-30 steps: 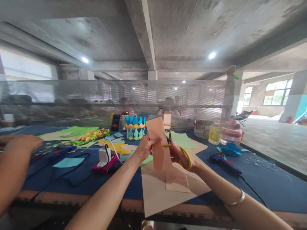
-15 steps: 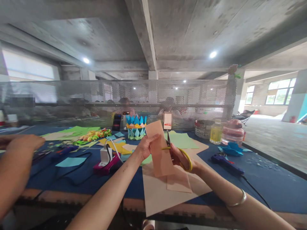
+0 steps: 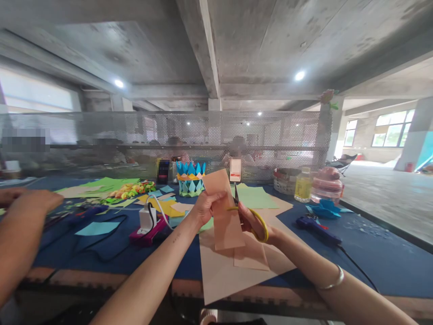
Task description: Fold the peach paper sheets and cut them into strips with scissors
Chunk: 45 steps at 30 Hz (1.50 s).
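Observation:
My left hand (image 3: 204,208) pinches a tall strip of peach paper (image 3: 225,221) and holds it upright above the table. My right hand (image 3: 250,221) grips yellow-handled scissors (image 3: 252,216), whose dark blades point up along the strip's right edge. Under both hands lie larger peach sheets (image 3: 233,271) on the blue table (image 3: 372,262).
Another person's arm (image 3: 20,225) reaches in at the left. A charger on a magenta power strip (image 3: 149,223), a blue glue gun (image 3: 316,228), a folded blue paper crown (image 3: 191,178), green and yellow papers, bottles and a basket stand around. A mesh screen runs along the back.
The strip has sunk slightly and the scissors have worked a little further up its right edge. The other person's arm has barely moved.

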{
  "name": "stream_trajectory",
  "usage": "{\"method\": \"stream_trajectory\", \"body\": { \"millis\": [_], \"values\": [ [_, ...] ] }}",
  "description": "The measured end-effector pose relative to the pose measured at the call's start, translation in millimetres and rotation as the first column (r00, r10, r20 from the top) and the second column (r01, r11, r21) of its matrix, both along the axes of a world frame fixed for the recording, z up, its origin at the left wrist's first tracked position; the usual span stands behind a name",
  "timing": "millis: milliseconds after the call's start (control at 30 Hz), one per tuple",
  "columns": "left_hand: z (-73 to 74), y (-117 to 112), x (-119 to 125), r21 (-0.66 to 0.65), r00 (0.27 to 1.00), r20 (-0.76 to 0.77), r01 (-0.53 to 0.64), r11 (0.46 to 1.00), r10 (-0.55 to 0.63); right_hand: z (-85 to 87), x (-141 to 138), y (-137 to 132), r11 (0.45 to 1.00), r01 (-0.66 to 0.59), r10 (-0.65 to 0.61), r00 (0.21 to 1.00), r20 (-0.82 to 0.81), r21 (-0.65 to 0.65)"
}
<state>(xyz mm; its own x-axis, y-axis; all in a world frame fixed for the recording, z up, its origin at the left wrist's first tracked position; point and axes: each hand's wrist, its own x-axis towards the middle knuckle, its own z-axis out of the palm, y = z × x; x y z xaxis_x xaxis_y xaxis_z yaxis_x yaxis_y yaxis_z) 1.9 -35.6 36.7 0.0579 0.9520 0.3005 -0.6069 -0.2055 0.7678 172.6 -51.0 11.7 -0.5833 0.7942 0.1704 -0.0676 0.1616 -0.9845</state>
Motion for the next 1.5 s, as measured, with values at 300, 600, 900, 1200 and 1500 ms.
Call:
{"method": "stream_trajectory", "body": {
  "millis": [300,600,900,1200,1500],
  "values": [
    [0.9,0.5,2.2,-0.018,0.999,0.023,-0.029,0.999,0.029,1.2,-0.3,-1.8,0.999,0.039,-0.039,0.999,0.004,0.010],
    [-0.1,1.7,0.2,-0.019,0.999,0.029,-0.040,0.999,0.040,-4.4,0.3,3.9,0.994,0.097,-0.098,0.995,0.026,0.048],
    [0.7,2.0,0.6,0.005,0.999,0.036,-0.037,0.999,0.037,-0.5,1.5,1.3,0.957,0.143,-0.173,0.979,0.105,0.251],
    [2.8,3.8,0.1,-0.017,0.999,0.032,-0.012,1.000,0.013,-3.7,-2.7,2.1,0.904,0.224,-0.287,0.949,0.129,0.364],
    [4.1,2.4,-0.2,-0.009,1.000,0.025,0.008,1.000,-0.008,-1.7,-2.7,-5.2,0.912,0.175,-0.244,0.958,0.149,0.372]
  ]
}}
